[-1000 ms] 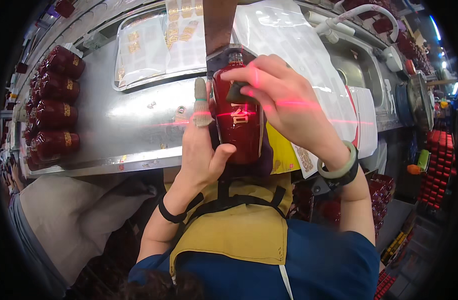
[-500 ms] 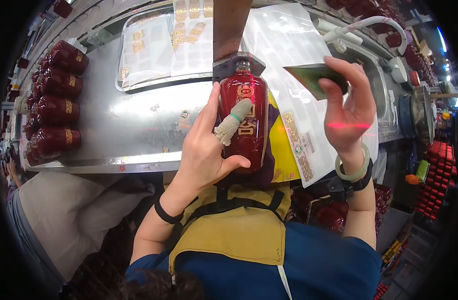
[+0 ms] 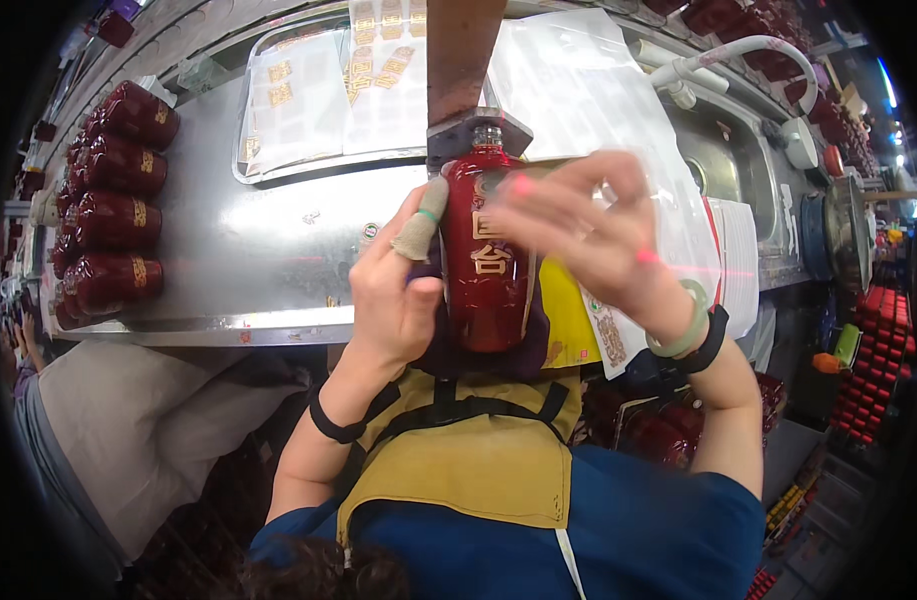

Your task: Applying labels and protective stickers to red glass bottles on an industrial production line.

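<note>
Between both hands, red bottle (image 3: 486,262), left hand (image 3: 393,295) gripping, right hand (image 3: 583,235) touching

Bottle (image 3: 486,255) between hands, bottles (image 3: 113,205) left.

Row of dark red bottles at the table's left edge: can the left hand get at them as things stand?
Probably not right away. The left hand is wrapped around the upright red bottle, so it is occupied. The steel table between it and the row of bottles looks open.
</note>
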Motion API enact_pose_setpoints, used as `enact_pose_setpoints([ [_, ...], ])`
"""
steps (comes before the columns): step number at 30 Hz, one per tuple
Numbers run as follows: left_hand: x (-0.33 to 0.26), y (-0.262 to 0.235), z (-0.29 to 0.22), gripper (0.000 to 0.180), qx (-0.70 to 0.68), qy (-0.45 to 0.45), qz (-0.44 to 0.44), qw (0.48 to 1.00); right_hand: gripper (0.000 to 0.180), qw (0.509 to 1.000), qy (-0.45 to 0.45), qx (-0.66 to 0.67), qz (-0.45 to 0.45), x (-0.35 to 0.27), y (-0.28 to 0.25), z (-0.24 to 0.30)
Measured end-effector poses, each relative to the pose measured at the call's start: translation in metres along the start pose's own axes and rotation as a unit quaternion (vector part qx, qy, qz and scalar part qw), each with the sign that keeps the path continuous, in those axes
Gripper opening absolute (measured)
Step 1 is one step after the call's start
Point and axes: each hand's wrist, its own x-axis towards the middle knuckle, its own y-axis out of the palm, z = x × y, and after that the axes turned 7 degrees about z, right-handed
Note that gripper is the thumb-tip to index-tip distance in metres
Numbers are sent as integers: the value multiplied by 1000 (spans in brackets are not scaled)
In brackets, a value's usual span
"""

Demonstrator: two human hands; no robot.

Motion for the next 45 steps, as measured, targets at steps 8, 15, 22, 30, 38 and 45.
enact_pose_setpoints([
  [8, 5, 8, -6, 102, -184, -85, -34, 979, 12, 988, 130, 32, 72, 40, 19, -30],
  [15, 43, 16, -11, 46, -432, -235, -9, 871, 19, 822, 430, 375, -1, 30, 11, -5],
  [22, 51, 20, -17, 47, -464, -257, 4, 848, 18, 910, 394, 129, -13, 10, 4, -22],
  [30, 68, 17, -11, 51, -451, -286, 37, 845, 20, 890, 384, 241, -52, 15, 5, -17],
  [38, 56, 12, -24, 74, -526, -246, 39, 813, 25, 919, 266, 283, 66, 33, -4, -2],
  [45, 37, 1, -7, 94, -416, -268, -10, 869, 18, 1000, -17, 12, -18, 19, 14, -8],
])
